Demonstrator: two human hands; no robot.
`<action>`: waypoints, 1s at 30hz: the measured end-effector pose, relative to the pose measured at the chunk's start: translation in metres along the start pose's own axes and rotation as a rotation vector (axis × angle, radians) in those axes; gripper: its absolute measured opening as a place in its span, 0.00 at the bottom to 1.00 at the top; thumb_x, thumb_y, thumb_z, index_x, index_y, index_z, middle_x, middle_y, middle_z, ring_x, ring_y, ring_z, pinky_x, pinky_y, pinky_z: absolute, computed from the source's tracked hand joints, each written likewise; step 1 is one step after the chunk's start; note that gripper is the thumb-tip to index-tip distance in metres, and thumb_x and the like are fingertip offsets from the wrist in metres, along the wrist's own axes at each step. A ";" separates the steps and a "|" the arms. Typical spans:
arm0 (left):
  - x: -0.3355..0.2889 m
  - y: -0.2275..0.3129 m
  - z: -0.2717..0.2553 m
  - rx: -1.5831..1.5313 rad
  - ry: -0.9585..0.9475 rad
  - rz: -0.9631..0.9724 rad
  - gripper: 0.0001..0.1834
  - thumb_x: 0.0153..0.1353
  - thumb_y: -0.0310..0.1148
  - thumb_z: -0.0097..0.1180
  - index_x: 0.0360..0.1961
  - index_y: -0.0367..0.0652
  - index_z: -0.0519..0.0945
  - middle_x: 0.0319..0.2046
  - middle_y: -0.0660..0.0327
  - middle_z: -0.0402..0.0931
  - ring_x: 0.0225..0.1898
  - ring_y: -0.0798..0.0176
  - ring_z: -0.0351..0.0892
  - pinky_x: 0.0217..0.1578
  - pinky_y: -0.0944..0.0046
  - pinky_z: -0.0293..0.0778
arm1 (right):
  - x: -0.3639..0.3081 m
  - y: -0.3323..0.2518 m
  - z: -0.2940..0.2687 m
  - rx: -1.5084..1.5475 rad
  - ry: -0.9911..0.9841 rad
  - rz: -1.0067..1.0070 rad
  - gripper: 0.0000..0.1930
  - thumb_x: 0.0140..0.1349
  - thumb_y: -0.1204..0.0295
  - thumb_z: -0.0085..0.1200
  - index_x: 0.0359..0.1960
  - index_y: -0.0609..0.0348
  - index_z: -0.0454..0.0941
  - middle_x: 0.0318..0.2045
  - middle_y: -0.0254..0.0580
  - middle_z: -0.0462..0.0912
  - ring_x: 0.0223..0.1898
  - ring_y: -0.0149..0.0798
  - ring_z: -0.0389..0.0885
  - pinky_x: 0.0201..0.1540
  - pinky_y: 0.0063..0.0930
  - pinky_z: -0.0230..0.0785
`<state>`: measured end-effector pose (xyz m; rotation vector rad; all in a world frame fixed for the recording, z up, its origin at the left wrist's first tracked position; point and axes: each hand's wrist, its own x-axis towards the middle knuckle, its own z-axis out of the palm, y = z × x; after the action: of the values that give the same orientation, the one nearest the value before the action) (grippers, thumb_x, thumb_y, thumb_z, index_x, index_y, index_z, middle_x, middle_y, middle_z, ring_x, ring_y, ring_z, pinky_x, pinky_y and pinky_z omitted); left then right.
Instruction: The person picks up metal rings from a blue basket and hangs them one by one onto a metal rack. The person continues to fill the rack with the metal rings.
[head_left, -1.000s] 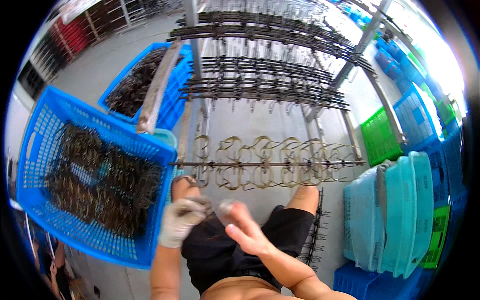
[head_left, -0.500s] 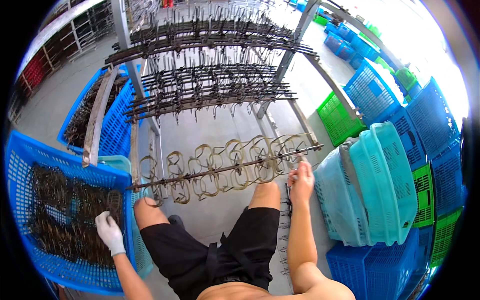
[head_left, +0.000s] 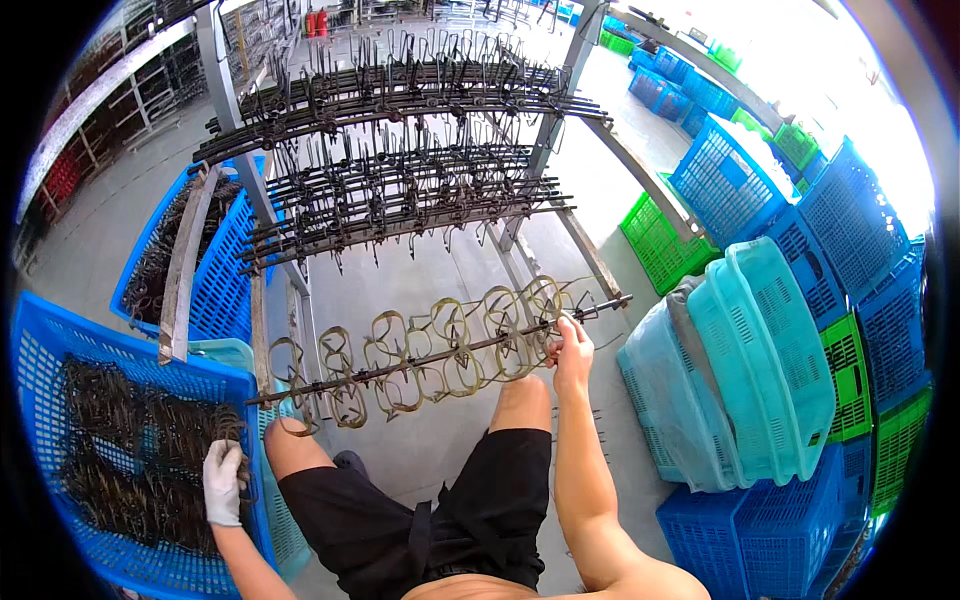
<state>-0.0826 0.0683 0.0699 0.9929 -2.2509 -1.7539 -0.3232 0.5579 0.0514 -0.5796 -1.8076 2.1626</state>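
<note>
A dark rod [head_left: 425,362] lies across in front of my knees, its ends by the rack's wooden bars. Thin brass-coloured wire loops [head_left: 388,333] hang along it in pairs, above and below. My right hand [head_left: 570,355], bare, is at the rod's right part, thumb and fingers pinched at the last wire loop; what exactly they grip is partly hidden. My left hand [head_left: 224,482], in a white glove, is at the inner right side of the blue basket [head_left: 130,325], fingers curled on a small bunch of dark wire loops [head_left: 228,425]. Many more dark loops [head_left: 135,450] fill that basket.
Ahead, a metal rack [head_left: 222,75] carries rows of dark hooked rods [head_left: 400,100]. Behind the near basket stands another blue basket [head_left: 225,285] of dark parts. Stacked turquoise baskets [head_left: 765,350] and blue crates [head_left: 760,530] stand close on my right, a green crate [head_left: 665,235] beyond.
My right hand has moved left and slightly down along the rod, to the last loop. My left hand has lowered a little and its fingers have curled onto the loops. The view has shifted slightly.
</note>
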 end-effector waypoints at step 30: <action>-0.017 -0.041 -0.024 0.702 0.550 0.531 0.09 0.54 0.19 0.47 0.36 0.34 0.76 0.35 0.50 0.76 0.40 0.49 0.76 0.44 0.58 0.71 | 0.027 -0.020 -0.055 0.108 0.003 0.123 0.12 0.65 0.63 0.50 0.43 0.57 0.74 0.19 0.30 0.66 0.14 0.27 0.63 0.15 0.18 0.53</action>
<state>-0.0413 0.0534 0.0452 0.7182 -2.4282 -0.4071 -0.3227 0.6218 0.0596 -0.6854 -1.6822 2.3206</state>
